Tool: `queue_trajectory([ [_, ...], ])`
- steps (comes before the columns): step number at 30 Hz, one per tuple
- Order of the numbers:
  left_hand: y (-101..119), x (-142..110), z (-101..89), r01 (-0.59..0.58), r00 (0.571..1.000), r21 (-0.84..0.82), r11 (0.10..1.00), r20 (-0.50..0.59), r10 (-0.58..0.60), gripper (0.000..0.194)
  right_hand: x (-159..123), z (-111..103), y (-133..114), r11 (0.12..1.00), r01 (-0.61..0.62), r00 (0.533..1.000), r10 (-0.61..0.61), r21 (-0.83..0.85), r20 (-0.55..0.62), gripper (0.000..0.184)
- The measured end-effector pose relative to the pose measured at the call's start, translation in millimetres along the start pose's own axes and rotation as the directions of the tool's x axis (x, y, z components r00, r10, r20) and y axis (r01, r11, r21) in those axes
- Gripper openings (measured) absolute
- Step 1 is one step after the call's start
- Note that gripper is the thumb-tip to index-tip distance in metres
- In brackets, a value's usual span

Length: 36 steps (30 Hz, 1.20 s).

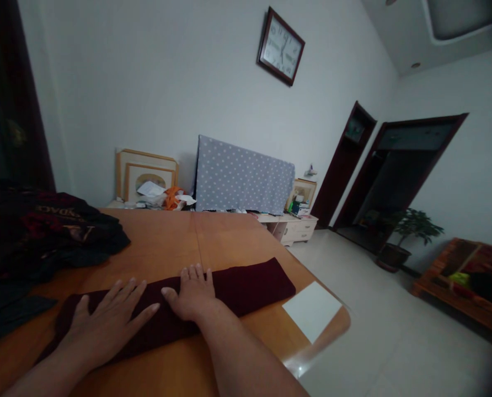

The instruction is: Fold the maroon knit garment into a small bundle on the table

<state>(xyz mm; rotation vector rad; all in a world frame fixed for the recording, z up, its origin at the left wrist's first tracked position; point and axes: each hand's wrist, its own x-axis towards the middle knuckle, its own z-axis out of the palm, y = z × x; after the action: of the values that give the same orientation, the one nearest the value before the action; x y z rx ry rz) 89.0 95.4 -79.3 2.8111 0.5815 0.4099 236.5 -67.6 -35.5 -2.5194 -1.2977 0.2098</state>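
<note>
Head view. Item 1: maroon cloth [256, 284], 1 pc., laid as long flat strip on wooden table [159, 237]. Item 2: L hand [105, 325], palm down on cloth's L part, fingers spread, gripping nothing. Item 3: R hand [195, 295], palm down approx. mid-cloth, ditto. Adj.: dark garment pile [43, 231], far L; white sheet [312, 311], just beside R end. Step (judged): smoothing flat. Next move prob. calls for light, even palms w/o rucking fabric.

matt cloth strip [252, 289], wood tbl [229, 237] w/ semi-gloss fin., smooth paper sht [312, 311], glossy flr [378, 314]
</note>
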Motion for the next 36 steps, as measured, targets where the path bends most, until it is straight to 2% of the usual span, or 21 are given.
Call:
queue_trajectory([
  [5,20.6,-3.5,-18.8,0.076,0.993,0.083,0.994,0.089,-0.083,0.077,-3.1,2.4,-0.3,1.000,0.007,1.000,-0.008,-0.024,-0.022,0.088],
  [10,23.8,-2.6,-16.9,0.124,0.983,0.076,0.989,0.123,-0.133,0.094,-1.8,8.3,-2.8,0.999,-0.005,0.999,0.003,-0.046,-0.054,0.088],
  [16,24.2,-3.2,-17.5,0.113,0.982,0.088,0.990,0.140,-0.124,0.091,-5.7,-0.7,0.8,0.995,-0.057,0.998,0.057,-0.079,-0.010,0.094],
  [18,24.6,-2.9,-18.2,0.111,0.982,0.092,0.990,0.146,-0.124,0.089,-14.6,-8.6,12.5,0.995,-0.053,0.998,0.052,-0.088,-0.020,0.093],
  [21,24.4,-2.3,-17.7,0.119,0.980,0.091,0.989,0.146,-0.132,0.089,-34.6,-19.0,43.7,0.992,-0.068,0.995,0.060,-0.106,-0.079,0.089],
  [26,20.3,-0.4,-13.3,0.133,0.978,0.077,0.988,0.154,-0.143,0.092,-62.8,-28.2,104.0,0.967,-0.220,0.973,0.209,-0.124,-0.102,0.084],
  [28,17.2,0.7,-10.8,0.128,0.979,0.071,0.989,0.149,-0.138,0.092,-66.3,-32.3,119.6,0.958,-0.258,0.964,0.247,-0.128,-0.099,0.083],
  [32,12.1,2.4,-7.5,0.118,0.980,0.078,0.990,0.149,-0.129,0.091,-64.7,-45.5,139.5,0.960,-0.240,0.971,0.235,-0.145,-0.054,0.084],
  [36,12.6,2.4,-8.4,0.111,0.981,0.083,0.990,0.150,-0.122,0.092,-63.6,-53.5,165.5,0.929,-0.328,0.941,0.306,-0.171,-0.143,0.086],
])
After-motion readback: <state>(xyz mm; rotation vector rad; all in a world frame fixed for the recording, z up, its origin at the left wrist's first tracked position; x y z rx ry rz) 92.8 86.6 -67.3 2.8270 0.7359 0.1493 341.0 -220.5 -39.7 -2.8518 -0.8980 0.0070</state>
